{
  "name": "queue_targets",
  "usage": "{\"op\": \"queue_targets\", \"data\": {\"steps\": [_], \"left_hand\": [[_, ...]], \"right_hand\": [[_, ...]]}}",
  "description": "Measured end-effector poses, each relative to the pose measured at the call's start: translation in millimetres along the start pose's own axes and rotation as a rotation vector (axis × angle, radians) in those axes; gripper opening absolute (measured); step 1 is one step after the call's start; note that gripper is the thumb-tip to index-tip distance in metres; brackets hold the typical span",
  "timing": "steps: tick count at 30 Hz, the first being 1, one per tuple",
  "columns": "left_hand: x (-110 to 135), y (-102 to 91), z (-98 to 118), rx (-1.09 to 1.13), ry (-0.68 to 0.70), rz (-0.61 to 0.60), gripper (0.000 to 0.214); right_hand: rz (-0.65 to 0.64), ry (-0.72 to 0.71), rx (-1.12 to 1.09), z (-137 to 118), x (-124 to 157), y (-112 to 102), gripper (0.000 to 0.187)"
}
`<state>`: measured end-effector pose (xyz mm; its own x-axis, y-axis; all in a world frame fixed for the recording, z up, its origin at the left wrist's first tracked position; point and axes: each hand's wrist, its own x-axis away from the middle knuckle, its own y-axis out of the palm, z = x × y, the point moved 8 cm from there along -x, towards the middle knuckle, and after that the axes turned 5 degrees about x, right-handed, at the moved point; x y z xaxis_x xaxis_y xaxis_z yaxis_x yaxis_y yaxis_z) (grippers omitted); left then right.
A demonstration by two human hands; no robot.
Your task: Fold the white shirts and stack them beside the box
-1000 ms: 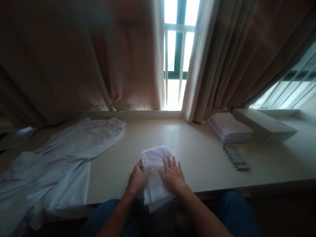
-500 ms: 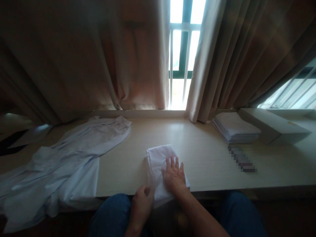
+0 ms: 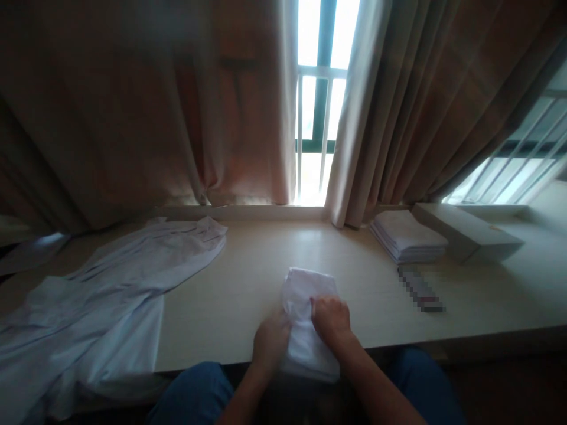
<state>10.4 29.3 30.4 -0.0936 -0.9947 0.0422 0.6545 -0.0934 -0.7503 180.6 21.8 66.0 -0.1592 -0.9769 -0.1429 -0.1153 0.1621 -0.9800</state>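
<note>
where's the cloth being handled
In the head view, low centre, the folded cloth overhangs the table's near edge, left hand at its left side, right hand on top.

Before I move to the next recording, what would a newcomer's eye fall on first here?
Probably the bright window, a tall strip between dark curtains, top and just right of centre. Below it, both hands work a folded white cloth at the table's near edge, the left hand blurred, the right hand curled on top. Rumpled white fabric sprawls at left; a neat stack sits at right beside a box.
</note>
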Motion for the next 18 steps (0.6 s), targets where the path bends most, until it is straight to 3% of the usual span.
{"op": "queue_targets", "data": {"steps": [2,4,7,11,18], "left_hand": [[-16,-9.3,1,-0.023,0.014,0.009,0.025],[-26,-20.0,-2,-0.033,0.007,0.046,0.025],[-25,-27.6,-13,0.002,-0.064,0.076,0.033],[-7,-22.8,-23,0.054,-0.127,0.036,0.050],[4,-24.2,-11,0.016,-0.075,0.010,0.038]], "right_hand": [[0.096,-0.036,-0.046,12,-16,-14,0.033],[0.138,-0.063,-0.099,23,-36,-17,0.040],[0.036,-0.072,-0.184,26,-68,-1,0.052],[-0.102,-0.112,-0.198,6,-101,17,0.052],[-0.196,-0.193,-0.169,-36,-130,32,0.046]]}}
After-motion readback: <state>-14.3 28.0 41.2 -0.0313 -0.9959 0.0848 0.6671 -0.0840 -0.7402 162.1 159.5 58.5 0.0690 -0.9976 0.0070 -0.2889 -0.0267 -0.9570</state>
